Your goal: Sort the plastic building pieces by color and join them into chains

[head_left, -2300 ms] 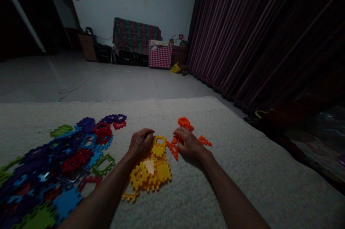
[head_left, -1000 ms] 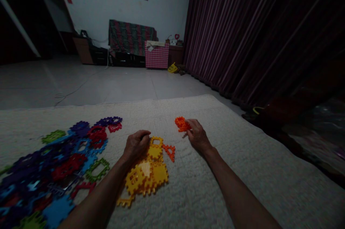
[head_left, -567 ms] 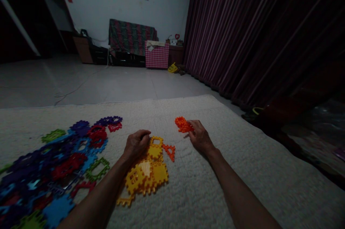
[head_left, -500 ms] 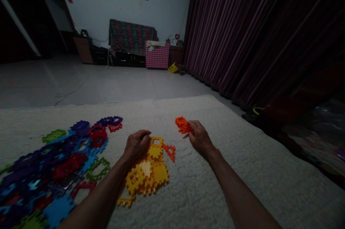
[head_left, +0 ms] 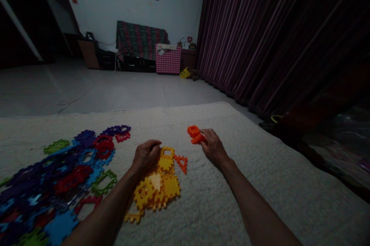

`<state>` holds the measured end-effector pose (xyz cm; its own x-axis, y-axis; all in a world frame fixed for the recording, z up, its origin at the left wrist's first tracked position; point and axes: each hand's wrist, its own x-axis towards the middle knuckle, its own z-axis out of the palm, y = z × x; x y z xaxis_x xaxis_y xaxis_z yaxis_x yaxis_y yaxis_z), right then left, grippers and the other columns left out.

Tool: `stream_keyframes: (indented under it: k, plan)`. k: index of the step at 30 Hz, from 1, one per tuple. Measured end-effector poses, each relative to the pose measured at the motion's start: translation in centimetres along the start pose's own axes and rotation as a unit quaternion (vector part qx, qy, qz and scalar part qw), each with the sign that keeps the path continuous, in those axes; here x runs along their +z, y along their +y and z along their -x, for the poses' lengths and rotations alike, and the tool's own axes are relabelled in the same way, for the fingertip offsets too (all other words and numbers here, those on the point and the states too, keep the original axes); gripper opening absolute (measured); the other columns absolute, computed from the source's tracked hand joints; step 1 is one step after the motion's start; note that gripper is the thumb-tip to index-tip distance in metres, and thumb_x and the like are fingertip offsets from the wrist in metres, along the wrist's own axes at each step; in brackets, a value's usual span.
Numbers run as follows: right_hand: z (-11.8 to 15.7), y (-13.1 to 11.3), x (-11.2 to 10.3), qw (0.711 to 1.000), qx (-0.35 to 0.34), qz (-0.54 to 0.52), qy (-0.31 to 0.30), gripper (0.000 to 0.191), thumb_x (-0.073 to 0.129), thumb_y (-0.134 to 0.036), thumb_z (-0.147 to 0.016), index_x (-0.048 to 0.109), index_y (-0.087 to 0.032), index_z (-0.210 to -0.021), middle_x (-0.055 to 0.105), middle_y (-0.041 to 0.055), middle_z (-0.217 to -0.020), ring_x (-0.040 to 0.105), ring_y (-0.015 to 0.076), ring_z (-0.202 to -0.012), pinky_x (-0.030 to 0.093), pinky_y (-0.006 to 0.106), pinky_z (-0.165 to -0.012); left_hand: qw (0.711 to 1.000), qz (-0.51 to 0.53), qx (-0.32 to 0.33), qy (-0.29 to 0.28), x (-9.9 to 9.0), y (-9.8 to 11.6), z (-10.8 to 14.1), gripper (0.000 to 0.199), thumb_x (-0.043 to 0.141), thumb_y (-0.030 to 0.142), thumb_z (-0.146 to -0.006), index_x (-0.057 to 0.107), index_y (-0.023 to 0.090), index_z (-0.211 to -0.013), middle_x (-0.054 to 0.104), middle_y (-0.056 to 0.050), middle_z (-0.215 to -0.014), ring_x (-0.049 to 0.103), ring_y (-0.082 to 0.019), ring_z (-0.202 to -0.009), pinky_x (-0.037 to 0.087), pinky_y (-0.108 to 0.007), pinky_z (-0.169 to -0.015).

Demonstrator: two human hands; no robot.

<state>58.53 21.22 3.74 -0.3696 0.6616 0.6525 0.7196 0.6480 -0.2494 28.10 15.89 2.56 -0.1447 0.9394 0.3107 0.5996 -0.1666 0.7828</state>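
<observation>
My right hand pinches the near end of some orange toothed pieces at the middle of the mat. My left hand rests with fingers curled, beside the upper left of a pile of yellow toothed pieces; whether anything is inside it is hidden. A flat orange triangular piece lies between the hands, against the yellow pile's right edge. Left of my left arm spreads a heap of purple, blue, red and green pieces, with a green frame near the forearm.
Everything lies on a pale quilted mat. Beyond its far edge are a tiled floor, a low cabinet with a red checkered cloth, and a yellow object. A dark purple curtain hangs at the right.
The orange pieces at my right hand have shifted slightly and sit at a slightly different angle. Both hands are in nearly the same places.
</observation>
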Motion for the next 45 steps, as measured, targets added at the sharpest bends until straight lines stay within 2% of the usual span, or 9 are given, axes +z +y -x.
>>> stream_keyframes:
  k: [12, 19, 26, 30, 32, 36, 38, 41, 45]
  plan:
    - [-0.4, -0.4, 0.0, 0.998, 0.049, 0.003, 0.051, 0.019, 0.050, -0.009, -0.083, 0.060, -0.019, -0.095, 0.061, 0.0090, -0.094, 0.058, 0.0234, -0.093, 0.050, 0.037, -0.085, 1.000, 0.004, -0.004, -0.002, 0.0, 0.0, 0.0, 0.036, 0.050, 0.036, -0.076, 0.077, 0.019, -0.093, 0.077, -0.004, -0.081, 0.070, -0.019, -0.073, 0.055, -0.028, -0.075]
    - [-0.4, -0.7, 0.1, 0.999, 0.046, 0.015, 0.004, 0.019, 0.051, -0.009, -0.084, 0.063, -0.020, -0.094, 0.062, 0.0084, -0.096, 0.057, 0.0227, -0.093, 0.048, 0.037, -0.088, 1.000, 0.000, 0.009, 0.006, -0.1, 0.3, 0.1, 0.035, 0.050, 0.036, -0.076, 0.077, 0.019, -0.091, 0.077, -0.004, -0.082, 0.070, -0.018, -0.074, 0.055, -0.027, -0.075]
    - [-0.3, -0.8, 0.0, 0.999, 0.045, 0.021, 0.010, 0.017, 0.050, -0.009, -0.084, 0.061, -0.018, -0.092, 0.062, 0.0093, -0.094, 0.058, 0.0230, -0.091, 0.048, 0.037, -0.086, 1.000, 0.005, 0.000, 0.004, -0.1, 0.6, 0.1, 0.036, 0.050, 0.036, -0.075, 0.077, 0.019, -0.091, 0.077, -0.004, -0.080, 0.069, -0.018, -0.071, 0.055, -0.027, -0.074]
    - [-0.3, -1.8, -0.4, 0.998, 0.058, -0.010, 0.015, 0.015, 0.050, -0.010, -0.084, 0.061, -0.019, -0.087, 0.062, 0.0087, -0.093, 0.058, 0.0213, -0.090, 0.048, 0.033, -0.079, 1.000, 0.008, -0.004, 0.001, -0.1, 0.4, 0.1, 0.035, 0.050, 0.036, -0.075, 0.077, 0.019, -0.091, 0.077, -0.004, -0.081, 0.069, -0.018, -0.072, 0.055, -0.027, -0.074]
    - [-0.4, -2.9, -0.7, 0.996, 0.067, -0.055, -0.012, 0.013, 0.051, -0.011, -0.083, 0.062, -0.019, -0.086, 0.062, 0.0073, -0.092, 0.058, 0.0192, -0.086, 0.048, 0.029, -0.072, 1.000, 0.007, -0.005, 0.000, 0.0, 0.3, 0.1, 0.035, 0.050, 0.035, -0.075, 0.077, 0.019, -0.091, 0.077, -0.004, -0.082, 0.069, -0.018, -0.073, 0.055, -0.027, -0.074]
    - [-0.8, -5.6, -1.8, 0.971, 0.049, -0.139, -0.188, 0.011, 0.062, -0.018, -0.080, 0.064, -0.018, -0.091, 0.062, 0.0027, -0.084, 0.056, 0.0143, -0.072, 0.044, 0.026, -0.065, 1.000, 0.006, -0.011, -0.001, -0.1, 0.5, 0.1, 0.035, 0.051, 0.034, -0.075, 0.077, 0.019, -0.092, 0.077, -0.004, -0.083, 0.070, -0.018, -0.073, 0.055, -0.028, -0.075]
    - [-0.9, -7.2, -2.4, 0.958, 0.044, -0.141, -0.246, 0.016, 0.067, -0.025, -0.079, 0.064, -0.019, -0.094, 0.062, 0.0026, -0.085, 0.055, 0.0140, -0.072, 0.042, 0.025, -0.064, 1.000, 0.002, -0.012, 0.001, -0.2, 0.7, 0.1, 0.034, 0.051, 0.033, -0.075, 0.077, 0.019, -0.091, 0.078, -0.004, -0.083, 0.070, -0.019, -0.074, 0.055, -0.028, -0.076]
    - [-0.6, -9.5, -3.2, 0.957, 0.066, -0.105, -0.262, 0.016, 0.069, -0.031, -0.078, 0.062, -0.021, -0.088, 0.060, 0.0018, -0.084, 0.052, 0.0136, -0.070, 0.037, 0.025, -0.061, 1.000, -0.001, -0.014, 0.003, -0.2, 0.7, 0.1, 0.033, 0.051, 0.033, -0.075, 0.077, 0.020, -0.091, 0.078, -0.004, -0.083, 0.070, -0.019, -0.076, 0.055, -0.028, -0.076]
    - [0.1, -11.5, -3.1, 0.959, 0.125, -0.045, -0.251, 0.011, 0.065, -0.028, -0.079, 0.056, -0.021, -0.081, 0.057, 0.0006, -0.081, 0.048, 0.0134, -0.067, 0.031, 0.025, -0.059, 1.000, 0.004, -0.007, -0.001, -0.1, 0.4, 0.1, 0.036, 0.050, 0.036, -0.076, 0.077, 0.019, -0.092, 0.077, -0.004, -0.083, 0.070, -0.018, -0.074, 0.055, -0.027, -0.076]
